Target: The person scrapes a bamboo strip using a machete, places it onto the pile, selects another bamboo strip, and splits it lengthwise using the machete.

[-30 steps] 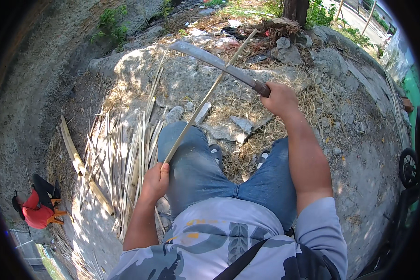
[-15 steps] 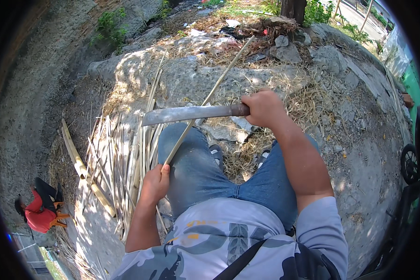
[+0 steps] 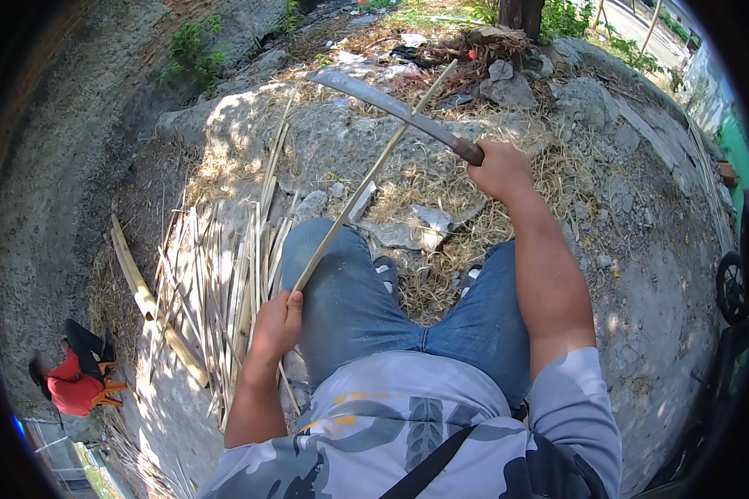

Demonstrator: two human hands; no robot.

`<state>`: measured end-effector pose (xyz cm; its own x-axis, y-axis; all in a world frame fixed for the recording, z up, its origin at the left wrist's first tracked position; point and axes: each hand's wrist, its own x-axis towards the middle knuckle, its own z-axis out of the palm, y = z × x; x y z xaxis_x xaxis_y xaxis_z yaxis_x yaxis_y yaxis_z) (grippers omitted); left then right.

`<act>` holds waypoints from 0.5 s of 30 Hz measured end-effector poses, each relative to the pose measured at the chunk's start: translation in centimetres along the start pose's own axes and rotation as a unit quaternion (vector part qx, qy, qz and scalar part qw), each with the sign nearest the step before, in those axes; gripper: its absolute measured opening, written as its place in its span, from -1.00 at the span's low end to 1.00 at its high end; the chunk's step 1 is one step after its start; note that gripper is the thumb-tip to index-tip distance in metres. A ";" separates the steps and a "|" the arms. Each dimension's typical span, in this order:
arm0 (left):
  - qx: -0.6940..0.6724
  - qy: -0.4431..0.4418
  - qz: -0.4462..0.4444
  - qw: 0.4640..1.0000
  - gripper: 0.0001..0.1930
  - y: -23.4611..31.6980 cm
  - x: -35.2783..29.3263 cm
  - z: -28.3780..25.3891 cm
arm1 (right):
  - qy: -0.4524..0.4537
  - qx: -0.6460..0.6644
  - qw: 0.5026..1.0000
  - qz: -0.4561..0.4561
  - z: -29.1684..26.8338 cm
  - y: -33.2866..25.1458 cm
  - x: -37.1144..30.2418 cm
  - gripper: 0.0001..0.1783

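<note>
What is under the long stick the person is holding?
Under the bamboo strip are a jeans-covered knee, rocky ground and dry straw. Its near end hides inside the left hand.

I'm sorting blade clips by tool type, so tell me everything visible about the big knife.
The big knife is a long, slightly curved blade of dull grey metal with a dark handle. The right hand grips that handle, holding the blade raised over the stony ground, its tip pointing up and left. In the picture it crosses the upper part of the thin bamboo strip that the left hand holds; contact cannot be told.
</note>
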<state>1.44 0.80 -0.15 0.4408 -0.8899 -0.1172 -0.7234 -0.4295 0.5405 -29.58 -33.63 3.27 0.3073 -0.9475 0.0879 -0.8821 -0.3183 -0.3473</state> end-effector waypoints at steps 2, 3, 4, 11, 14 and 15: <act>-0.008 -0.002 0.001 1.000 -0.47 0.1 -0.1 0.0 | -0.005 0.013 1.000 -0.011 -0.2 0.2 -0.1 -0.70; -0.007 0.001 -0.003 1.000 -0.47 0.2 -0.1 0.2 | 0.003 0.021 1.000 -0.014 -0.1 0.3 -0.1 -0.70; -0.006 0.003 -0.007 1.000 -0.47 0.2 -0.1 0.3 | 0.010 0.029 0.999 -0.018 -0.1 0.3 -0.1 -0.70; -0.005 -0.006 -0.029 1.000 -0.49 0.2 -0.1 0.1 | 0.000 0.011 1.000 -0.016 -0.3 -0.1 -0.3 -0.68; 0.005 -0.009 -0.023 1.000 -0.49 0.0 0.0 0.1 | 0.001 0.009 1.000 -0.020 -0.2 0.2 -0.3 -0.68; 0.003 -0.011 -0.024 1.000 -0.49 0.0 -0.1 0.1 | -0.003 0.011 1.000 -0.021 -0.3 0.0 -0.4 -0.68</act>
<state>1.34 0.85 -0.24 0.4638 -0.8711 -0.1616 -0.7042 -0.4732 0.5293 -29.84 -33.29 3.54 0.3454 -0.9334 0.0976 -0.8604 -0.3565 -0.3642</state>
